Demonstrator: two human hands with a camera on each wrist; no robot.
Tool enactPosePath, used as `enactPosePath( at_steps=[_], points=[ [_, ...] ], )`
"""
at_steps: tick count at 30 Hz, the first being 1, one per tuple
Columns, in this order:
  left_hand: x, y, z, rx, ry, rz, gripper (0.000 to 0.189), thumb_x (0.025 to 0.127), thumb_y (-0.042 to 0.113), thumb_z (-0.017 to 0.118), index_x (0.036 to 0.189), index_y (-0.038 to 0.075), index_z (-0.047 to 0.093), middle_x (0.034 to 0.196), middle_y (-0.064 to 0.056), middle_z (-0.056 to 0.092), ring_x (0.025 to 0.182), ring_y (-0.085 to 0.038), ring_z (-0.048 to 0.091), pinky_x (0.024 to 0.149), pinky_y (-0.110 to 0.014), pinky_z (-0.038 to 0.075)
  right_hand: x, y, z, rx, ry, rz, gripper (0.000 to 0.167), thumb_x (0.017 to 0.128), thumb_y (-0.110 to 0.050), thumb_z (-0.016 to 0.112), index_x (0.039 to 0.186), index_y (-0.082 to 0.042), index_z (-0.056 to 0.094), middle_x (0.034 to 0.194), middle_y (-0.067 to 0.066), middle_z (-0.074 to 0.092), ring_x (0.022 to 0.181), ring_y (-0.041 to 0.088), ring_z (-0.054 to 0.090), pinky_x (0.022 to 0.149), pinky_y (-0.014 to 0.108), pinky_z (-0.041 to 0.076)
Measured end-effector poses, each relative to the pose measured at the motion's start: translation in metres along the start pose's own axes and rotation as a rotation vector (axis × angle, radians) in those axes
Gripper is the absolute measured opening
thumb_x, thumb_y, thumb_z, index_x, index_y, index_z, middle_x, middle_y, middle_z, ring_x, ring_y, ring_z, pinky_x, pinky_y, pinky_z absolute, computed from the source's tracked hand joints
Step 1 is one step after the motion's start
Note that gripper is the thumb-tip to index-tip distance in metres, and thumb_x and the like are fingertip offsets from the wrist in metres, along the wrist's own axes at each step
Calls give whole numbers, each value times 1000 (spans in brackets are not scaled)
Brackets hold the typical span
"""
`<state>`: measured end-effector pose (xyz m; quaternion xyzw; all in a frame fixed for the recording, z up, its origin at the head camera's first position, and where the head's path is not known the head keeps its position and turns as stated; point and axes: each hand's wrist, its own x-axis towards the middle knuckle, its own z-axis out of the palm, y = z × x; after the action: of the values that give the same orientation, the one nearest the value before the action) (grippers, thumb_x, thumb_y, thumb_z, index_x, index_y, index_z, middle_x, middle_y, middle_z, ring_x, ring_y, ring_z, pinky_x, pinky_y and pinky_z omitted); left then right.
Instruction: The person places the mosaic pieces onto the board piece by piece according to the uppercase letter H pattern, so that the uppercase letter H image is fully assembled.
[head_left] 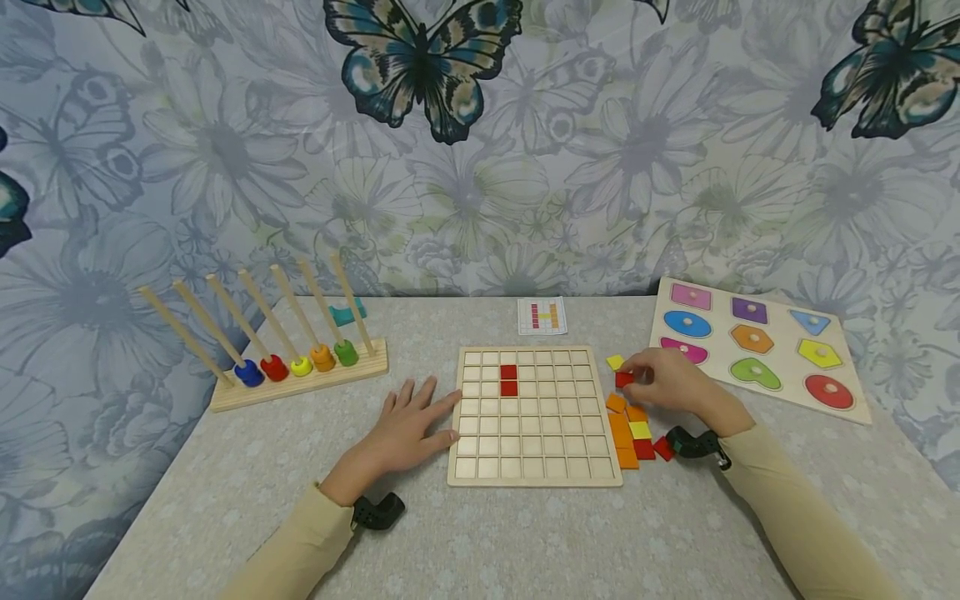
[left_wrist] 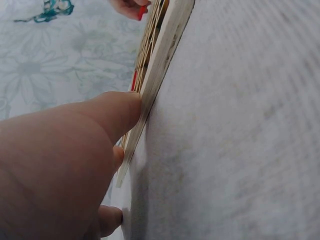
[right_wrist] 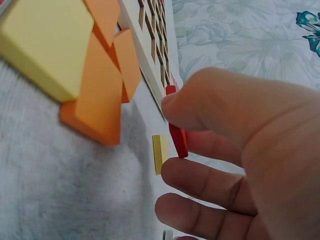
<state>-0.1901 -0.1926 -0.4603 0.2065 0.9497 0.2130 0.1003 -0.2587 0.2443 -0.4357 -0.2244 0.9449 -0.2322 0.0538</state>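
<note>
My right hand (head_left: 667, 382) pinches a red square tile (right_wrist: 178, 135) between thumb and fingers, just right of the wooden grid board (head_left: 480, 473). Two red tiles (head_left: 508, 372) sit one above the other in the board's upper left part. Spread fingers of my left hand (head_left: 405, 433) lie at the board's left edge, the thumb touching its side in the left wrist view. Beside the board's right edge lies a loose group of orange tiles (head_left: 619, 430), with yellow and red ones among them. A single yellow tile (head_left: 615, 362) lies close to the right hand.
A small pattern card (head_left: 542, 317) lies behind the board. On the left stands a wooden peg rack (head_left: 300, 383) with coloured rings, a teal piece (head_left: 347, 314) behind it. A shape puzzle board (head_left: 720, 350) with knobbed pieces is at the right, near the right hand.
</note>
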Motion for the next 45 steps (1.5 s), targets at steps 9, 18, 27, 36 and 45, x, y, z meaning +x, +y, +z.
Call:
enactPosePath(
  at_steps=[9,18,27,36,45],
  points=[
    [-1,0,0,-8,-1,0,63,104,45,56,160,21,39,167,-29,17,152,-60,4,116,-80,6,3,-7,-1,-23,-17,21,33,86,-24,79,112,-4,76,93,4,72,74,12,56,67,25,50],
    [-1,0,0,-13,2,-8,63,103,46,56,160,23,38,168,-29,16,153,-59,3,116,-79,6,12,-24,1,-31,12,-72,30,87,-23,80,111,-5,78,91,3,73,72,10,54,64,24,49],
    [-2,0,1,-15,1,-6,63,104,46,56,160,22,38,168,-29,16,153,-60,3,116,-79,5,22,-42,5,-42,9,-108,29,87,-25,80,110,-6,78,89,1,71,76,14,56,69,25,49],
    [0,-1,0,-11,-6,-3,64,104,46,55,160,23,37,168,-28,16,153,-59,2,117,-78,5,30,-60,9,-25,-15,-156,30,89,-28,80,111,-8,78,91,-2,72,75,12,56,68,25,48],
    [-2,-1,0,-10,2,5,63,104,47,54,160,21,39,167,-29,18,152,-60,6,115,-80,7,42,-75,20,-35,-15,-247,26,89,-27,80,108,-10,79,93,-1,74,74,8,57,70,24,50]
  ],
)
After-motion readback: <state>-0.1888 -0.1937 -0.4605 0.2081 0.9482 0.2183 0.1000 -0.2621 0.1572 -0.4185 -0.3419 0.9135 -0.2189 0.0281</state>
